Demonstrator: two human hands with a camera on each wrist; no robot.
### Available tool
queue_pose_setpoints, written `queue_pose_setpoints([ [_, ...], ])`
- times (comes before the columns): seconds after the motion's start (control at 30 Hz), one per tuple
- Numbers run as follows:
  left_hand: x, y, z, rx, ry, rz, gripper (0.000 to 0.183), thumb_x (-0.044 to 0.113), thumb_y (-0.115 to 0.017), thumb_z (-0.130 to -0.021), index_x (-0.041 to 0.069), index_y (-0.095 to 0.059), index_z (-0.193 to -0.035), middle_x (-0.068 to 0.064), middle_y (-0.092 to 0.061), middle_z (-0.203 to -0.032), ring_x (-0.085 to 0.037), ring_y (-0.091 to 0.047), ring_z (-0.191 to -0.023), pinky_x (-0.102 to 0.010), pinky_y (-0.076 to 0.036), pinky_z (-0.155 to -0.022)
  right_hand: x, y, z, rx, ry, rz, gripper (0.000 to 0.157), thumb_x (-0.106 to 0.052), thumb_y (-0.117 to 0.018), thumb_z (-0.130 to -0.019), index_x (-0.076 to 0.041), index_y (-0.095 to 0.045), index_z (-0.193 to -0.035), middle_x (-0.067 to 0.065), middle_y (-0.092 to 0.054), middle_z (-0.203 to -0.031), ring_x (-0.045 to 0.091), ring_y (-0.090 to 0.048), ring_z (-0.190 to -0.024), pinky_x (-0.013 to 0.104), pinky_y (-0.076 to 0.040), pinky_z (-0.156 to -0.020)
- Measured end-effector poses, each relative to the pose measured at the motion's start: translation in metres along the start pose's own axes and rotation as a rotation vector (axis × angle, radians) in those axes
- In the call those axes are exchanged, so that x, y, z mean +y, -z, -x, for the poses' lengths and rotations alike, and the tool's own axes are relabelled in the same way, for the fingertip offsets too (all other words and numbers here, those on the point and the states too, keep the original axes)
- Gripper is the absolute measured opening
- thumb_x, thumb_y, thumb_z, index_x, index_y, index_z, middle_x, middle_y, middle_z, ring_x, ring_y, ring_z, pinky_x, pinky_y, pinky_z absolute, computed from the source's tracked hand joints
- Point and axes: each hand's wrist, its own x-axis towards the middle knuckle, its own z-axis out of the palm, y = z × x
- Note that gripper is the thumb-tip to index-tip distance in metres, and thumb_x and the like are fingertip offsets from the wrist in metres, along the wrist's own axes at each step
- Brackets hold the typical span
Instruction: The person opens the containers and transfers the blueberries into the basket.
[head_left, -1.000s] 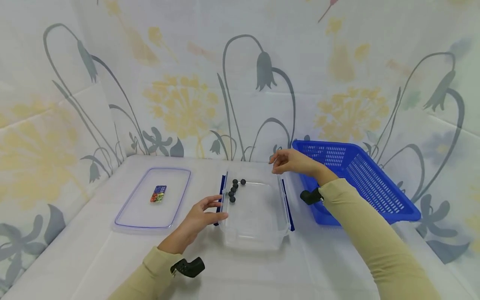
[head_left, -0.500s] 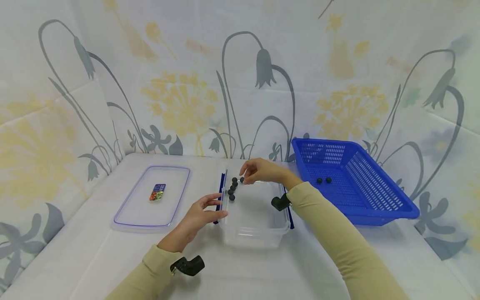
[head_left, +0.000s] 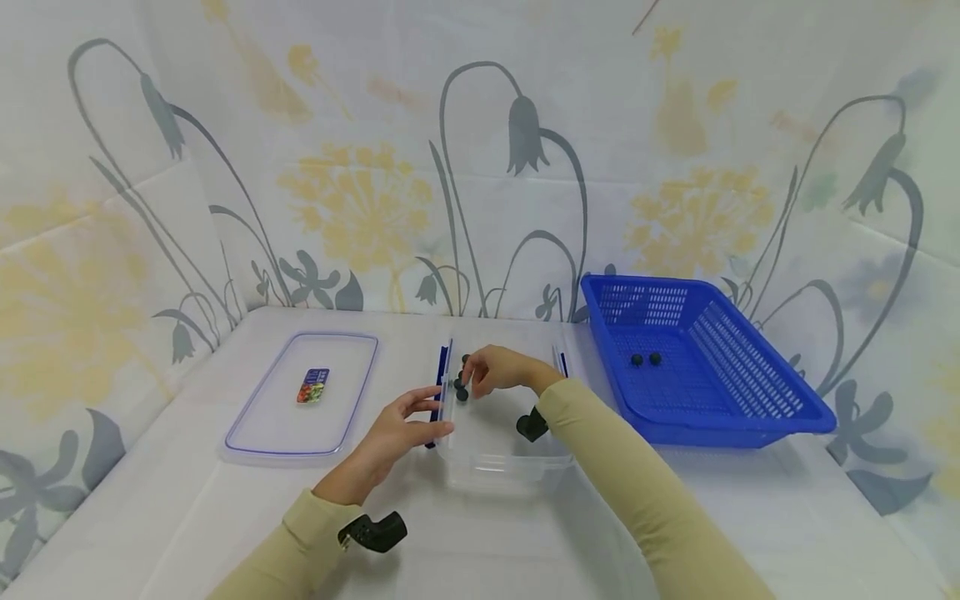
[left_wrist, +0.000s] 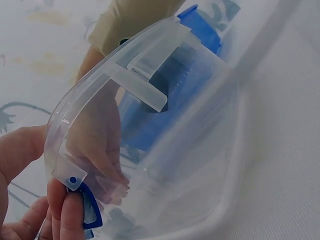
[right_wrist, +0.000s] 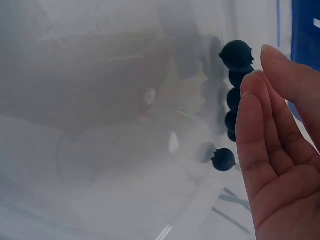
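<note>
A clear plastic food container (head_left: 517, 463) with blue side latches stands in the middle of the table. My left hand (head_left: 392, 433) holds its left rim, thumb over the edge and fingers by the blue latch (left_wrist: 91, 210). Several blueberries (right_wrist: 236, 55) lie in a row along the container's left side, with one blueberry (right_wrist: 223, 159) slightly apart. Inside the container, my right hand (head_left: 504, 371) reaches to the row, thumb and fingertips slightly parted right at the berries. Nothing shows between them. In the head view this hand partly hides the row.
A blue plastic basket (head_left: 750, 429) stands to the right, with two blueberries (head_left: 656, 358) on its bottom. Flat on the table at left lies a clear lid (head_left: 281, 454) with a colourful label (head_left: 312, 386). Patterned cloth (head_left: 360, 233) hangs behind the table.
My right hand has moved left from the basket side into the container, down to the blueberries. The basket's two blueberries have come into sight. My left hand stays on the rim.
</note>
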Motion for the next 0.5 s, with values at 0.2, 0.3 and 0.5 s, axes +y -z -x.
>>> queue_pose_setpoints([
  [0.2, -0.002, -0.001, -0.001, -0.004, 0.001, 0.003, 0.063, 0.017, -0.076, -0.078, 0.014, -0.049, -0.134, -0.010, -0.051, -0.124, -0.021, -0.056, -0.091, -0.033, -0.045, -0.076, 0.003, -0.004, -0.001, -0.009, -0.057, 0.068, 0.024, -0.002, -0.072, -0.078, -0.007, -0.065, -0.101, 0.002, -0.058, -0.082, 0.015, -0.053, -0.075, 0.026, -0.046, -0.068],
  [0.3, -0.002, 0.002, 0.000, 0.001, 0.002, 0.005, 0.063, 0.017, -0.076, -0.078, 0.013, -0.049, -0.134, -0.011, -0.051, -0.124, -0.022, -0.056, -0.091, -0.034, -0.045, -0.077, 0.002, -0.008, -0.005, -0.025, -0.055, 0.104, 0.029, -0.002, -0.073, -0.077, -0.008, -0.065, -0.104, 0.002, -0.059, -0.082, 0.015, -0.055, -0.074, 0.026, -0.047, -0.068],
  [0.5, -0.002, 0.001, -0.001, -0.009, 0.001, 0.019, 0.061, 0.016, -0.076, -0.078, 0.013, -0.049, -0.133, -0.011, -0.051, -0.124, -0.021, -0.056, -0.089, -0.034, -0.044, -0.077, 0.001, -0.014, -0.006, -0.030, -0.071, 0.144, 0.029, -0.004, -0.074, -0.077, -0.010, -0.066, -0.104, 0.001, -0.059, -0.080, 0.013, -0.054, -0.072, 0.024, -0.046, -0.065],
])
